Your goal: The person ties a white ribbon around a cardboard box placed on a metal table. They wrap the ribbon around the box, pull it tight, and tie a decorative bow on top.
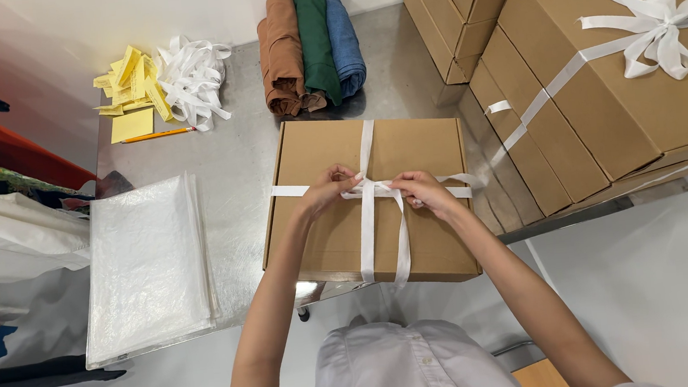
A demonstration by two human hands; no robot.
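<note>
A box [330,228] is sitting on the table [233,162], a ribbon [369,216] crossing on top of it. Rolled cloths [310,43] are lying behind it, plastic bags [147,269] left, stacked boxes [591,72] right.

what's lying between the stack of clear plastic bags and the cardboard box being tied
Only bare metal table shows between the plastic bags and the box, seen in the head view.
</note>
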